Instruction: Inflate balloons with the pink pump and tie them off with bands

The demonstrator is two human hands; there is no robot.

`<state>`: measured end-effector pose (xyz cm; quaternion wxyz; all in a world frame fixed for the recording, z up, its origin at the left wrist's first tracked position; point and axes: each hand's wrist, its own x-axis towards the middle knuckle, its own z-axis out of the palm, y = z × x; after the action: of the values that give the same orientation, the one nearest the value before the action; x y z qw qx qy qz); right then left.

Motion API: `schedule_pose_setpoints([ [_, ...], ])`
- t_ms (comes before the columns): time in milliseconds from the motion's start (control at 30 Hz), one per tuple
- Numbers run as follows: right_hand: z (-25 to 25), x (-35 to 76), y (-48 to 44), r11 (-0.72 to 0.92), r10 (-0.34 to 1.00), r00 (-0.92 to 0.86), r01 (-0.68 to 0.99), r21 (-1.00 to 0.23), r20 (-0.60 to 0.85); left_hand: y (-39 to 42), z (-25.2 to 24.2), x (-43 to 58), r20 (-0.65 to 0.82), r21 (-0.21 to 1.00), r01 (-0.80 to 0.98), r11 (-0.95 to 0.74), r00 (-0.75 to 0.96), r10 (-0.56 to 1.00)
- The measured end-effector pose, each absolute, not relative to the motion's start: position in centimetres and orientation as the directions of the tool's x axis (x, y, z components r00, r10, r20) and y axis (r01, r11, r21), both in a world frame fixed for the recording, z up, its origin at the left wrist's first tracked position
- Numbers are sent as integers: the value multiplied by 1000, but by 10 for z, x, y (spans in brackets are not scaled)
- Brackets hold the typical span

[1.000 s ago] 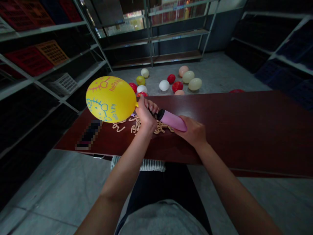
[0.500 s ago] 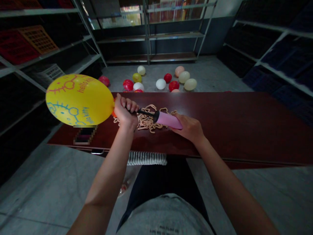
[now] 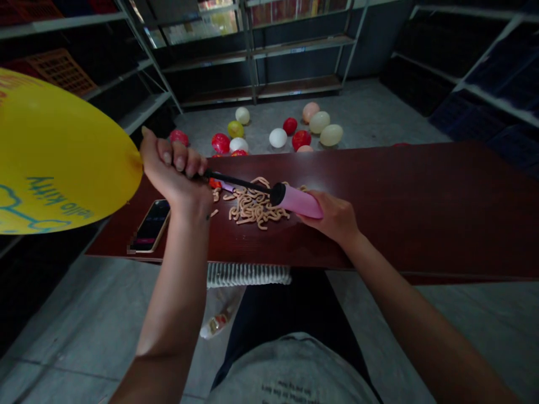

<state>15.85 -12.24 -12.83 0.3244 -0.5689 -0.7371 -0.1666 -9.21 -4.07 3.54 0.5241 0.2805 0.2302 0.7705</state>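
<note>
A hand balloon pump (image 3: 297,201) with a pink barrel and a black rod lies slantwise between my hands, its rod drawn well out. My right hand (image 3: 334,213) is wrapped round the pink barrel. My left hand (image 3: 174,165) is closed on the rod's far end, with the neck of a big yellow balloon (image 3: 71,157) at its wrist-far side. The balloon is inflated, printed "hello kitty", and partly cut off by the left edge. Beneath the pump, a heap of curly beige strips (image 3: 255,207) lies on the dark red table (image 3: 400,213). Small orange and purple pieces (image 3: 221,184) show beside the heap.
A phone (image 3: 152,224) lies near the table's left end. Beyond the table, several balloons, among them a white one (image 3: 278,138), rest on the floor. Metal shelves (image 3: 298,87) stand behind and on both sides. A striped grey cushion (image 3: 248,275) shows under the front edge.
My left hand has moved left and up with the yellow balloon, and more of the black rod shows. My right hand stays nearly in place. The view has shifted slightly.
</note>
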Motion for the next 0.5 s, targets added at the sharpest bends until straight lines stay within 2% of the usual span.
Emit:
schedule_pose_setpoints([
  [133, -131, 165, -121, 190, 756, 3, 956, -223, 655, -37, 44, -53, 227, 636, -691, -342, -256, 939],
  [233, -132, 167, -120, 165, 754, 51, 950, -265, 655, -33, 38, -22, 197, 653, -701, -287, -209, 958],
  [500, -132, 170, -119, 105, 738, 99, 960, -259, 668, -29, -23, 44, 81, 665, -738, -109, -74, 994],
])
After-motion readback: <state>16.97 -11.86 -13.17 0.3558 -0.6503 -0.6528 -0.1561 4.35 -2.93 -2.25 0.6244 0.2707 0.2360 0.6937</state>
